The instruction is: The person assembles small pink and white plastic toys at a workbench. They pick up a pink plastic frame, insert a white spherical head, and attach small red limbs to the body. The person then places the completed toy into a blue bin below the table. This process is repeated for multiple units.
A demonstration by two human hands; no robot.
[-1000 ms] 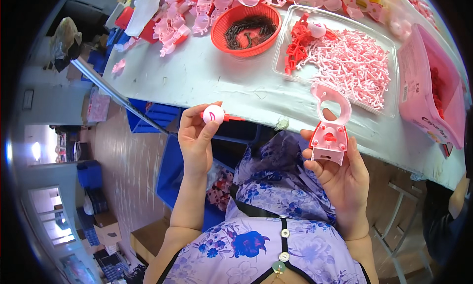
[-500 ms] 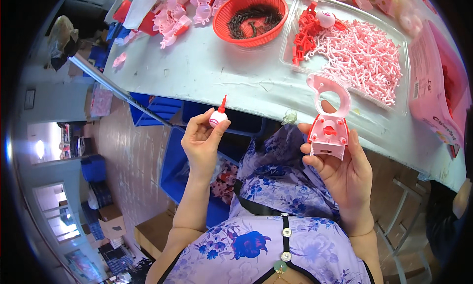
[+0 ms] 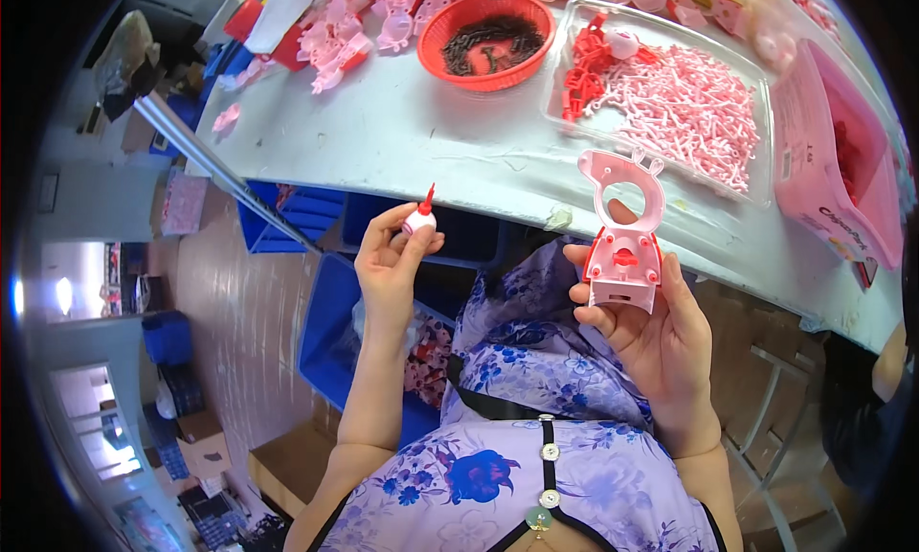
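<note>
The left hand [image 3: 394,260] pinches a small white ball [image 3: 417,225] between thumb and fingertips, the ball sitting at the top of the hand with its red spike [image 3: 427,203] pointing up. The right hand [image 3: 662,346] is partly curled, palm up, holding a pink plastic frame [image 3: 624,244] by its lower part, thumb on the right edge and fingers at the left and behind; its ring stands above the fingers. Ball and frame are well apart, both before the near edge of the table [image 3: 335,140]. A red basket [image 3: 485,81] lies beyond.
</note>
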